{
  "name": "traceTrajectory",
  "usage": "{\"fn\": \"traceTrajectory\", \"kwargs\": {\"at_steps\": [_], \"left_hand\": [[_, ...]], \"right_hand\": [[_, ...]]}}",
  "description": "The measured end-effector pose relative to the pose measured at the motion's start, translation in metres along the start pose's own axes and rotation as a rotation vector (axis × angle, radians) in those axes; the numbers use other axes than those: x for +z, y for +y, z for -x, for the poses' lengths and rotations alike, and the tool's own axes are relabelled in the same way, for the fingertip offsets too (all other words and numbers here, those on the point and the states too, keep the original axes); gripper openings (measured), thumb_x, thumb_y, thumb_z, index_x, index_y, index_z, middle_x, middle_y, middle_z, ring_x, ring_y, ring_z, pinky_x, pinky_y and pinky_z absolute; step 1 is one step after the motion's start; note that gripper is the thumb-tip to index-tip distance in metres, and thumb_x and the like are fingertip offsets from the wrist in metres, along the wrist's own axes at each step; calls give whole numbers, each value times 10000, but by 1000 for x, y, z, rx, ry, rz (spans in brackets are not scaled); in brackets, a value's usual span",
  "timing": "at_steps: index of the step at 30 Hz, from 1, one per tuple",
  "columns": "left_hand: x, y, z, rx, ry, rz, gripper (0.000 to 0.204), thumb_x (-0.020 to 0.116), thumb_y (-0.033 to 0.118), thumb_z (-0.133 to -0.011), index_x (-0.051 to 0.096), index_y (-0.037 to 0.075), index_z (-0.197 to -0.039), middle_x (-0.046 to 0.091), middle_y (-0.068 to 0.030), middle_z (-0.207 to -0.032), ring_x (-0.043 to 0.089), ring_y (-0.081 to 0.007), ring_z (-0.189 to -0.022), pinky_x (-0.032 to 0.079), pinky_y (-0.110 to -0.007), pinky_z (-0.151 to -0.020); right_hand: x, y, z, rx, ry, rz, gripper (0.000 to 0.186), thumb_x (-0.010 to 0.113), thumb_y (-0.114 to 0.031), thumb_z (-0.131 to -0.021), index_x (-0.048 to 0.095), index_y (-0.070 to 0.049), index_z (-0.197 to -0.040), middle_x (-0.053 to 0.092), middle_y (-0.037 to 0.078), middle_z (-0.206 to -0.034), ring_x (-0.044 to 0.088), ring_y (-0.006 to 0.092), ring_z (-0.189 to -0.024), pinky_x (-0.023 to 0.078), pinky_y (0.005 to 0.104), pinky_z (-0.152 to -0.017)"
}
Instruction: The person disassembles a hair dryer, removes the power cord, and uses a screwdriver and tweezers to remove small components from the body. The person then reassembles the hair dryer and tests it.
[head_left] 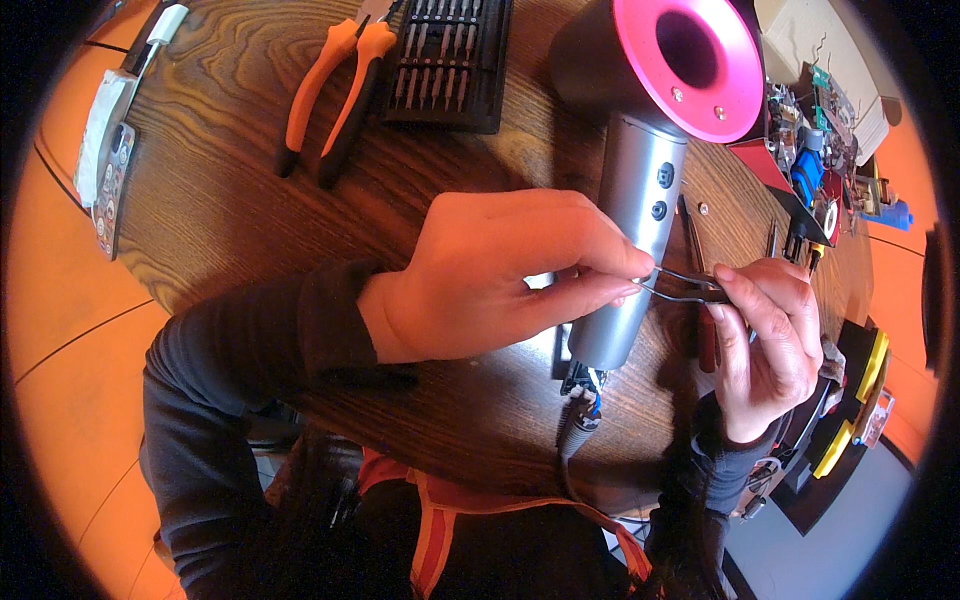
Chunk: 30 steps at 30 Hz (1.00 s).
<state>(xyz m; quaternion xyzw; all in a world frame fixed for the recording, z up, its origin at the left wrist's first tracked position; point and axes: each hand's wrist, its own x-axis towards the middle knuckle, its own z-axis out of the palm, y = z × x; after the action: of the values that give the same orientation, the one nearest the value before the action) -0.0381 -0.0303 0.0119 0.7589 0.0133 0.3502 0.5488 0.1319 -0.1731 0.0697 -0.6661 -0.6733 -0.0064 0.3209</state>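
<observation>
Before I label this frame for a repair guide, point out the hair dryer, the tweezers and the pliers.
hair dryer (640, 215): head view, on its grey handle near the two buttons.
tweezers (685, 283): head view, on the thin metal arms.
pliers (335, 85): head view, on the orange grips.

The left hand (480, 275) lies at the centre of the frame, its forearm entering from the lower left in a dark sleeve, with fingers stretched rightward and the thumb pinching against the forefinger. The right hand (765, 345) rises from the lower right, palm turned leftward, fingers curled closed.
</observation>
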Motion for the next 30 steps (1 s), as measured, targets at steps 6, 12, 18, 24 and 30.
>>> {"fn": "traceTrajectory", "kwargs": {"at_steps": [6,12,18,24,30], "left_hand": [[8,-2,1,-30,116,39,159,691,24,-740,631,50,-884,625,-54,-759,627,-161,-657,484,-245,-560],[9,-4,2,-23,131,33,165,693,21,-735,631,50,-885,627,-60,-765,624,-163,-655,483,-244,-558],[7,-4,1,22,139,-70,179,693,15,-721,634,44,-888,620,-73,-774,618,-193,-664,481,-261,-556],[6,-2,-1,13,131,-68,184,693,12,-725,632,45,-895,625,-69,-789,622,-180,-666,485,-257,-551],[-2,2,3,-133,8,149,372,676,-74,-737,524,-24,-1073,613,-139,-889,634,-172,-759,504,-246,-644]], "right_hand": [[1,0,1,-3,8,3,331,710,31,-593,671,13,-921,589,90,-803,558,233,-733,458,324,-680],[1,-1,0,-9,24,22,336,718,20,-589,672,11,-921,585,89,-797,558,230,-722,459,324,-671],[2,-1,1,-49,41,83,351,731,2,-582,671,3,-929,585,85,-795,560,226,-716,457,324,-663],[6,0,1,-55,61,71,355,731,10,-578,668,3,-928,585,83,-794,563,223,-714,456,319,-654],[6,3,3,-2,59,32,324,723,22,-610,669,5,-930,586,88,-803,564,217,-716,454,307,-655]]}}
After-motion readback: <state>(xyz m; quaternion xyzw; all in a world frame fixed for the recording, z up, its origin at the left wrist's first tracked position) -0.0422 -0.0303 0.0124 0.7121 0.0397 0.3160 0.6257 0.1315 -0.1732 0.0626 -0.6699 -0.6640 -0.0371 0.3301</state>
